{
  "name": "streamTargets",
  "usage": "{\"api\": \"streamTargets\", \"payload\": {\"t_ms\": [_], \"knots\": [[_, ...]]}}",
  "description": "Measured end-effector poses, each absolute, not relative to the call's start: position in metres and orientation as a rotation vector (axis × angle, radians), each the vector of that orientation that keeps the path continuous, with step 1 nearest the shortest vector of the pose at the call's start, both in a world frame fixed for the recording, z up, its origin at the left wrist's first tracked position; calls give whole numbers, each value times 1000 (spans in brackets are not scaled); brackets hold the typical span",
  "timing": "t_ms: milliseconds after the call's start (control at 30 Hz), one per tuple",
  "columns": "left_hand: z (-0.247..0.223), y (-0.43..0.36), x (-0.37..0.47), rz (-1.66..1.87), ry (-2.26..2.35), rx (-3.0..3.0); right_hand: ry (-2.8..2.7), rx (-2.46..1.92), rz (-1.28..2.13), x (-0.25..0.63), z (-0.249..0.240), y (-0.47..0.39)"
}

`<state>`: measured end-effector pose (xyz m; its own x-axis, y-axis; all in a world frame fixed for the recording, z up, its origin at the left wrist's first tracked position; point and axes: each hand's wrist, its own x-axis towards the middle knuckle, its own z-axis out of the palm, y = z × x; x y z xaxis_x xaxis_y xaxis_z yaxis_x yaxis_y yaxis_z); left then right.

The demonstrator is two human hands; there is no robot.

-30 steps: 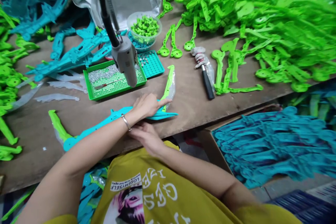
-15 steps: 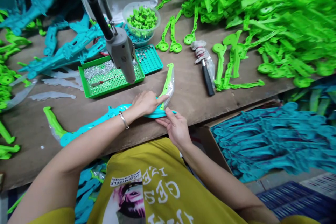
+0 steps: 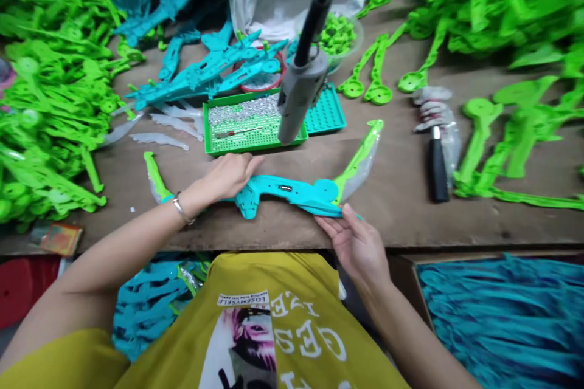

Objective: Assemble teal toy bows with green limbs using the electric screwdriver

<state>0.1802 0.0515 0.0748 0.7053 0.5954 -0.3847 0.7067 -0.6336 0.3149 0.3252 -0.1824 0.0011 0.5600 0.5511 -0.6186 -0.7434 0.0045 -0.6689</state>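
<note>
A toy bow (image 3: pixel 285 189) with a blue middle lies along the front of the bench, a green limb with a clear strip curving up at each end. My left hand (image 3: pixel 230 176) is closed over the blue body left of its middle, hiding that part; its fingertips are partly out of sight. At the blue right end my right hand (image 3: pixel 360 243) pinches the edge, thumb above and fingers beneath. The right green limb (image 3: pixel 365 149) meets the blue body just beyond that hand. The left green limb (image 3: pixel 156 179) stands past my left wrist.
A grey electric screwdriver (image 3: pixel 302 97) hangs above a green tray (image 3: pixel 255 147) of small metal parts. Right of it lies a black-handled hammer (image 3: pixel 438 164). Green parts are heaped at both sides (image 3: pixel 41 115), blue parts (image 3: pixel 205 73) lie behind, and a box of blue pieces (image 3: pixel 497 316) stands below right.
My left hand has moved from the bow's right joint to left of its middle. My right hand stays at the right end. The view has swung left, and the bow now lies more level.
</note>
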Motion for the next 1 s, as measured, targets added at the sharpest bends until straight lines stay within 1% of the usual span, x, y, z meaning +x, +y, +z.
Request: {"api": "streamTargets", "payload": {"t_ms": [167,367,433,533,600,733,900,1000], "knots": [[60,62,126,-512,1001,2284,213,-1245,999,335,-10,-186],[48,47,134,-445,1201,2279,226,-1329,926,338,-5,-183],[47,44,140,-426,1176,2278,231,-1332,1041,322,1,-176],[45,39,148,-421,1022,2331,150,-1254,1372,285,11,-154],[45,37,151,-412,881,2389,73,-1173,1425,266,15,-133],[52,43,141,-394,751,2427,119,-1181,1316,255,14,-99],[57,61,107,-474,928,2404,175,-1216,1247,268,12,-91],[51,62,100,-441,863,2445,209,-1244,1190,271,11,-91]]}}
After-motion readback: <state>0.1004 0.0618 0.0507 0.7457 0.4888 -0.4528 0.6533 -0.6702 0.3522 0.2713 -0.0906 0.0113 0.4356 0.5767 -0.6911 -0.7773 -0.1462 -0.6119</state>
